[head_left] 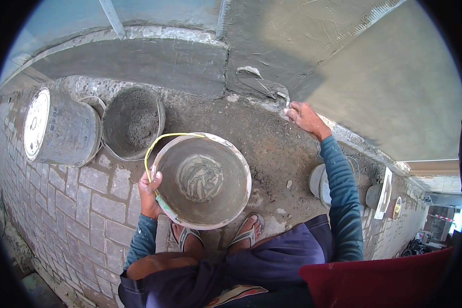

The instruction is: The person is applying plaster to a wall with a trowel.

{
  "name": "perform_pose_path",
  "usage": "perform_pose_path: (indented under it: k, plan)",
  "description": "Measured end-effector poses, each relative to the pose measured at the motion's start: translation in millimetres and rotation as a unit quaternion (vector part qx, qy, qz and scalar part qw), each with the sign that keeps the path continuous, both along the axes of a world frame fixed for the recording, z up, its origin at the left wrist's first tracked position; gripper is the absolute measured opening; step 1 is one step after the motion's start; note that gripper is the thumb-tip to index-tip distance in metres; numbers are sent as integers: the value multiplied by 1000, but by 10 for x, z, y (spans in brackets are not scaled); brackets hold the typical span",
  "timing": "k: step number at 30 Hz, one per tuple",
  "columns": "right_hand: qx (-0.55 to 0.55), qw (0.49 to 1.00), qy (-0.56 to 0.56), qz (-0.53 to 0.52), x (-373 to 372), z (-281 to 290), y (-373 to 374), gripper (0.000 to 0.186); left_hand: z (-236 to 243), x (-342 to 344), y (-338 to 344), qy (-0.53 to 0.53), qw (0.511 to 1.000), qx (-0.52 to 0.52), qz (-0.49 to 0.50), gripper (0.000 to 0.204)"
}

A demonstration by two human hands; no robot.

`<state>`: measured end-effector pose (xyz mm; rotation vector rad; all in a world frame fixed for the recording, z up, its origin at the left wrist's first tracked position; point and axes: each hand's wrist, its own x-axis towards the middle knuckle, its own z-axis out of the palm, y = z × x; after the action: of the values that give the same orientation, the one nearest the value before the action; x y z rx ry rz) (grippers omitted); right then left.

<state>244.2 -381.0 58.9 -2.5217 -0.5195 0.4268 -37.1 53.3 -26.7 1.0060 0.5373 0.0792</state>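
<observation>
My left hand (150, 194) is closed on the near-left rim of a round bucket (235, 177), tilted so that its inside faces me. A yellow handle (154, 146) arcs over its far left rim. Wet grey mortar (199, 178) coats the bottom of the bucket. Out ahead to the right, my right hand (308, 120) grips a small trowel (286, 98) at the foot of the wall, most of it hard to make out. Fresh mortar (256, 84) lies smeared on the wall (272, 46) just beyond the tool.
To the left, a second bucket (133, 120) holds dry-looking grey material beside a bucket lying on its side (64, 128). Another pail (321, 185) is by my right forearm, with a long pale board (384, 194) farther right. Paving blocks (95, 205) cover the ground at left; loose dirt borders the wall.
</observation>
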Motion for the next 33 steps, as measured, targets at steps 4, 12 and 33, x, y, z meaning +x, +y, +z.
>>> perform_pose_path:
  k: [4, 12, 33]
  plan:
    - [-44, 998, 6, -50, -276, -84, -484, 41, 21, -9, -12, 17, 997, 70, -11, 30]
    - [-88, 983, -157, -25, -354, 158, 244, 42, -19, 25, -53, 26, 999, 31, -19, 42]
    - [69, 967, -239, -55, -348, -110, 369, 36, -119, -42, 53, 57, 996, 69, -20, 39]
